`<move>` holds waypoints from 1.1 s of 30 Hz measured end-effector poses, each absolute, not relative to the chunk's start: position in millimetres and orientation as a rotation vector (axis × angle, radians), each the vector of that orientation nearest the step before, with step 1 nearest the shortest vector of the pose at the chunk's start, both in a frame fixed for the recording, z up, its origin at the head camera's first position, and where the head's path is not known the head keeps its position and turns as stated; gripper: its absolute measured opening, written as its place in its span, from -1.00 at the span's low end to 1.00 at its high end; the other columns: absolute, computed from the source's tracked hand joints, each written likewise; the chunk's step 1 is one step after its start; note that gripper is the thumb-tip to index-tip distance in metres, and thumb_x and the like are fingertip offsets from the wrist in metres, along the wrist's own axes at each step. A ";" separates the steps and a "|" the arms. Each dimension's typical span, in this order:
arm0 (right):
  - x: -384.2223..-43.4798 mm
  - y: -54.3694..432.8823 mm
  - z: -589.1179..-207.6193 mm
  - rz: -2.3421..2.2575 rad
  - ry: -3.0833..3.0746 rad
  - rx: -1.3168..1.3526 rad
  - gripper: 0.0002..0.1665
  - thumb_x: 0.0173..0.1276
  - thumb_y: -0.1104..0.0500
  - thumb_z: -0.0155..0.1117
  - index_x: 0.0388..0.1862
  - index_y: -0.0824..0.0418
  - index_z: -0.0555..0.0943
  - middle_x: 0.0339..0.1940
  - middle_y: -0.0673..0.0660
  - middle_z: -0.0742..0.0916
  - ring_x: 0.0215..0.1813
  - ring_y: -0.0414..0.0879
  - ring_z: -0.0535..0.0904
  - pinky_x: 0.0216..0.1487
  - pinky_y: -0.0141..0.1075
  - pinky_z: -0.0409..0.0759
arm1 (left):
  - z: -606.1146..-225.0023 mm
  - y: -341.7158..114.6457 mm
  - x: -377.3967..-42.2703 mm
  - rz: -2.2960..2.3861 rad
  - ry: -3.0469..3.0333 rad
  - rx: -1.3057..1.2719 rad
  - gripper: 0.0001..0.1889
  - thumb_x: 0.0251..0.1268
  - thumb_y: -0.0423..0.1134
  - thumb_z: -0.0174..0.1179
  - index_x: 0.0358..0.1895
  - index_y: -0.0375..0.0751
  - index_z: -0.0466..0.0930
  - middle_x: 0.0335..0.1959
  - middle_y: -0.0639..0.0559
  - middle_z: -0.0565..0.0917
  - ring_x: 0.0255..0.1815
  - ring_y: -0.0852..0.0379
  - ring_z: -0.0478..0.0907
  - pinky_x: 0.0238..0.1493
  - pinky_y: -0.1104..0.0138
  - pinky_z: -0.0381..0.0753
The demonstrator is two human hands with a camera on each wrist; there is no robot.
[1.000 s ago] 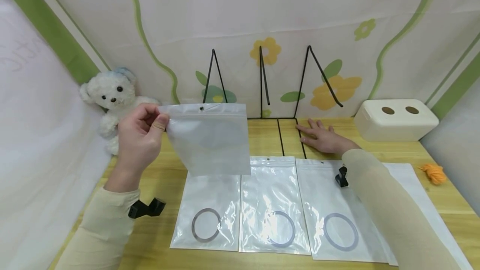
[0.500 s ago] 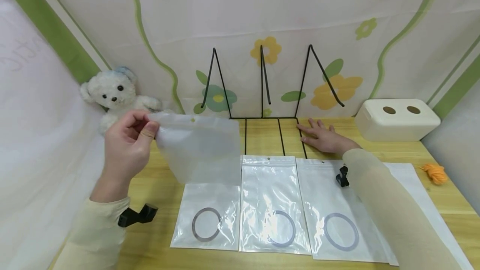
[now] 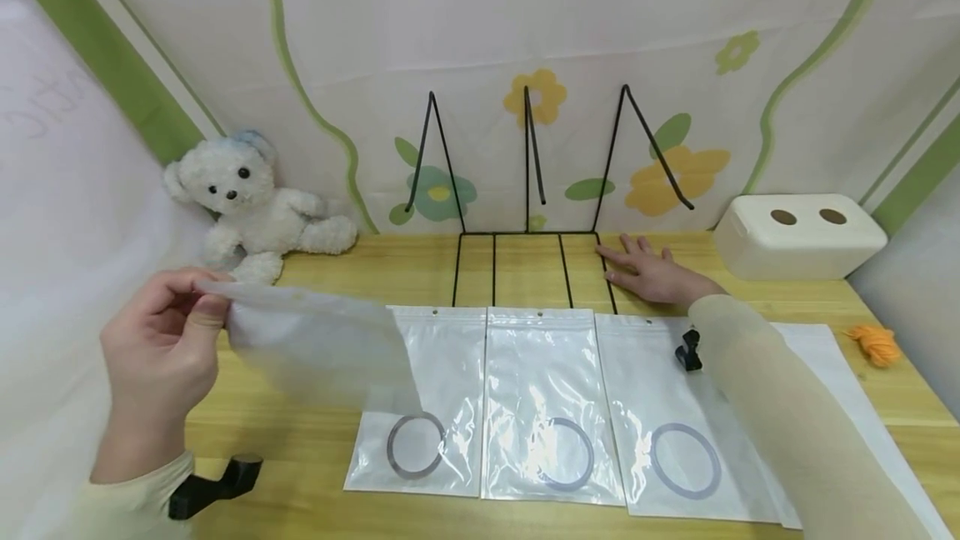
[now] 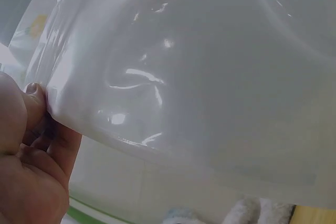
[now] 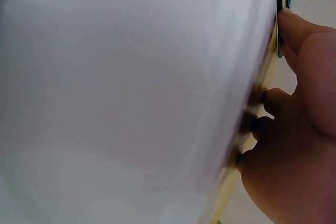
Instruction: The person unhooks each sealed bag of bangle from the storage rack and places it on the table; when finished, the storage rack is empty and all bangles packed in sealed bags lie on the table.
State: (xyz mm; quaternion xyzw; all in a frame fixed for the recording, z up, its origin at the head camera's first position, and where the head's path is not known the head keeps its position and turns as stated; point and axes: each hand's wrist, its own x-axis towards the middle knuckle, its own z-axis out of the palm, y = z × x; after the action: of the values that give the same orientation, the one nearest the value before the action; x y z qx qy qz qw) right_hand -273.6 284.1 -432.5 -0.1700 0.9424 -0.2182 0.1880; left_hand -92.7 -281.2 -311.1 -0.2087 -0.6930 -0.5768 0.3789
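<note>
My left hand pinches one corner of a white zip bag between thumb and fingers, above the table's left side. In the left wrist view the bag is glossy, with part of a round shape at the upper right. The fingers of my right hand lie spread on the table, fingertips at the base of a black wire rack. Side by side in front are a left bag, a middle bag and a right bag, each showing a ring. The held bag overlaps the left one.
Another white bag shows partly behind my right sleeve. A white teddy bear sits at the back left. At the back right stand a cream box with two holes and, nearer, an orange yarn bundle.
My left hand has moved left and down toward me with the zip bag, uncovering the teddy bear and the top of the left bag. My right hand has stayed at the rack's base.
</note>
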 end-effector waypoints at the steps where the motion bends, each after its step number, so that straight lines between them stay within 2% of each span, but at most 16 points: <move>1: -273.5 284.3 -432.2 -0.615 2.651 -0.478 -0.20 0.79 -0.22 -0.05 0.82 0.06 0.11 0.79 0.51 -0.20 0.74 0.60 -0.45 0.54 0.63 -0.48 | -311.4 -284.8 -89.9 -1.519 -1.732 -0.548 -0.90 0.41 -0.68 0.25 -0.32 -0.67 0.56 -0.20 0.07 0.84 -0.37 0.34 0.72 -0.27 0.62 0.67; 7: -273.9 286.3 -433.3 -0.602 2.650 -0.469 -0.21 0.80 -0.21 -0.06 0.82 0.04 0.10 0.80 0.50 -0.20 0.75 0.59 -0.44 0.55 0.62 -0.48 | -311.7 -305.2 -74.5 -1.604 -1.669 -0.539 -0.90 0.37 -0.76 0.17 -0.29 -0.61 0.61 -0.20 -0.05 0.84 -0.34 0.27 0.77 -0.25 0.59 0.71; 11: -274.5 287.9 -433.9 -0.593 2.652 -0.462 -0.21 0.80 -0.22 -0.06 0.82 0.03 0.10 0.80 0.50 -0.20 0.75 0.59 -0.44 0.55 0.62 -0.49 | -313.8 -319.8 -67.3 -1.675 -1.639 -0.457 -0.90 0.36 -0.75 0.20 -0.29 -0.59 0.62 -0.20 -0.10 0.84 -0.33 0.22 0.80 -0.28 0.58 0.72; 14: -275.0 288.4 -433.6 -0.594 2.650 -0.465 -0.21 0.80 -0.21 -0.06 0.82 0.04 0.10 0.79 0.51 -0.20 0.75 0.59 -0.45 0.54 0.63 -0.49 | -316.0 -331.8 -63.0 -1.644 -1.714 -0.361 -0.89 0.39 -0.70 0.22 -0.26 -0.50 0.65 -0.18 -0.05 0.84 -0.29 0.26 0.82 -0.26 0.60 0.71; 17: -275.7 289.2 -433.1 -0.590 2.651 -0.466 -0.21 0.80 -0.20 -0.06 0.83 0.03 0.09 0.80 0.50 -0.20 0.75 0.58 -0.46 0.55 0.63 -0.49 | -316.3 -341.4 -62.4 -1.542 -1.865 -0.143 -0.83 0.43 -0.67 0.22 -0.24 -0.38 0.69 -0.18 0.08 0.85 -0.30 0.35 0.80 -0.28 0.64 0.69; 21: -276.2 289.4 -432.9 -0.589 2.652 -0.470 -0.21 0.80 -0.20 -0.06 0.83 0.03 0.09 0.80 0.50 -0.20 0.75 0.58 -0.47 0.55 0.63 -0.49 | -317.2 -352.5 -70.9 -1.309 -2.159 0.190 -0.71 0.50 -0.58 0.23 -0.27 -0.05 0.71 -0.34 0.42 0.78 -0.45 0.53 0.68 -0.37 0.69 0.59; 24: -276.2 288.3 -432.4 -0.589 2.654 -0.474 -0.21 0.80 -0.20 -0.07 0.83 0.03 0.09 0.80 0.50 -0.20 0.75 0.59 -0.46 0.54 0.63 -0.48 | -321.3 -364.6 -82.9 -1.189 -2.365 0.232 -0.68 0.56 -0.48 0.22 -0.28 0.12 0.66 -0.41 0.62 0.67 -0.48 0.61 0.59 -0.42 0.69 0.53; 26: -275.7 287.4 -431.9 -0.592 2.655 -0.476 -0.21 0.80 -0.21 -0.07 0.82 0.03 0.09 0.80 0.50 -0.20 0.75 0.59 -0.45 0.54 0.63 -0.48 | -325.3 -372.9 -92.2 -1.198 -2.456 0.185 -0.74 0.60 -0.43 0.19 -0.25 0.07 0.65 -0.39 0.64 0.65 -0.47 0.59 0.59 -0.43 0.65 0.55; 29: -275.3 286.4 -431.7 -0.590 2.657 -0.481 -0.21 0.80 -0.22 -0.07 0.82 0.03 0.10 0.80 0.50 -0.20 0.75 0.59 -0.44 0.55 0.64 -0.46 | -332.0 -380.1 -105.1 -1.176 -2.579 0.137 -0.88 0.67 -0.34 0.15 -0.15 -0.17 0.61 -0.33 0.65 0.60 -0.42 0.57 0.61 -0.41 0.61 0.61; 33: -274.6 284.5 -432.2 -0.593 2.658 -0.482 -0.21 0.79 -0.23 -0.07 0.82 0.03 0.11 0.80 0.49 -0.20 0.75 0.59 -0.43 0.55 0.64 -0.47 | -342.7 -380.9 -121.0 -1.138 -2.687 0.112 -0.81 0.73 -0.29 0.08 -0.02 -0.42 0.53 -0.32 0.61 0.56 -0.40 0.53 0.63 -0.37 0.56 0.66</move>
State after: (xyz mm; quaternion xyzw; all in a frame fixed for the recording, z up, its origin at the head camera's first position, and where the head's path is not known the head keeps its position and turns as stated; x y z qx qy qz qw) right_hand -274.6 284.5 -432.2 -0.1713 0.9441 -0.2107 0.1870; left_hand -121.0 -380.9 -342.7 0.0381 -0.9145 -0.3874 0.1103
